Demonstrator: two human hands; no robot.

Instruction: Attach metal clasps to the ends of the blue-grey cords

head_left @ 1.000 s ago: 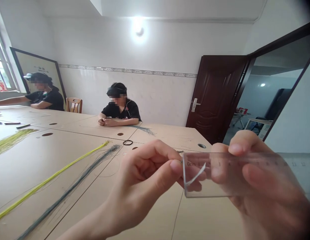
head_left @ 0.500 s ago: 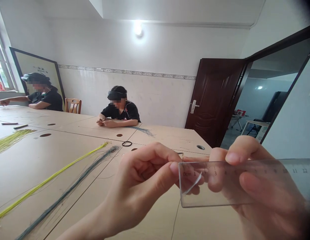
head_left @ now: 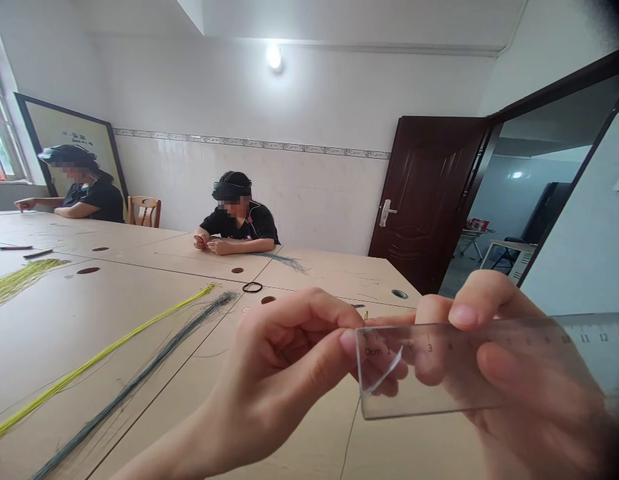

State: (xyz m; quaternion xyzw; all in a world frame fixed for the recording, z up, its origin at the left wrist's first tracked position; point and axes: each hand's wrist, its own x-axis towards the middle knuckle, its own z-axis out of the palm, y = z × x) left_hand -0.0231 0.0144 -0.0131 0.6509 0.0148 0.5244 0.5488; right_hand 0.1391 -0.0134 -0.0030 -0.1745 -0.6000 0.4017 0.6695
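My right hand [head_left: 519, 373] grips a clear plastic ruler [head_left: 439, 393] between thumb and fingers, its zero end pointing left. Centimetre numbers run along its upper edge, and a pale sliver-like mark shows near that end. My left hand [head_left: 299, 367] is closed in a pinch at the ruler's zero corner. From the pinch a thin yellowish wire [head_left: 366, 317] sticks up in a tiny loop, just above the ruler's edge; the rest of it is hidden by the fingers. Some left fingers show through the ruler from behind.
A yellow wire bundle [head_left: 104, 357] and a grey-blue wire bundle [head_left: 139, 380] lie on the table [head_left: 179, 427] to the left. Beyond are a black ring [head_left: 252, 287] and more loose yellow strands [head_left: 24, 277]. Two people sit across the table, one with hands together near blue-grey strands [head_left: 284, 260].
The small loop at my left fingertips has turned and now stands more upright and narrow. The ruler has tilted very slightly. The far-left person's outstretched hand has drawn back toward the body.
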